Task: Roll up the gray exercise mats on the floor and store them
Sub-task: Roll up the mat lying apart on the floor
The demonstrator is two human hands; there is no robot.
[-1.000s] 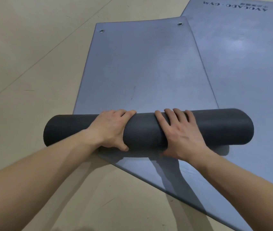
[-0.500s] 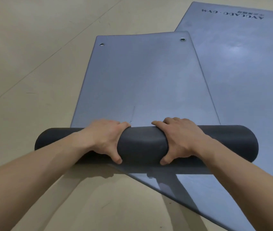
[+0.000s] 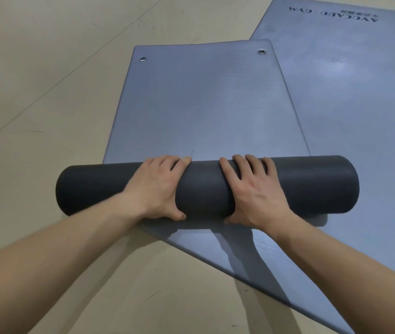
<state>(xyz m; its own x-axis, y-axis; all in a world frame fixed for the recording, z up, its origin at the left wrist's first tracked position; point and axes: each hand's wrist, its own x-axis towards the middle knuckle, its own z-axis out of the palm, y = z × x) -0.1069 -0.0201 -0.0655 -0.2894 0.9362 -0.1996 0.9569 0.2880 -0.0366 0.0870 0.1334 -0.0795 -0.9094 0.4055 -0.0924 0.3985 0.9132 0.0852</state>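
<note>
Your left hand [image 3: 156, 189] and right hand [image 3: 254, 191] lie spread, wrapped over the roll [image 3: 203, 186] — uneven pressure risks skewing it toward the mat's [image 3: 203, 104] right edge — telescoping the ends.

Both hands, left hand [image 3: 154, 189] and right hand [image 3: 254, 191], grip half-rolled gray mat [image 3: 203, 186]; second mat [image 3: 350, 92] flat.

Both forearms bare, extended forward; left hand [image 3: 156, 189] and right hand [image 3: 255, 191] palms down, fingers curled over, thumbs tucked under.
</note>
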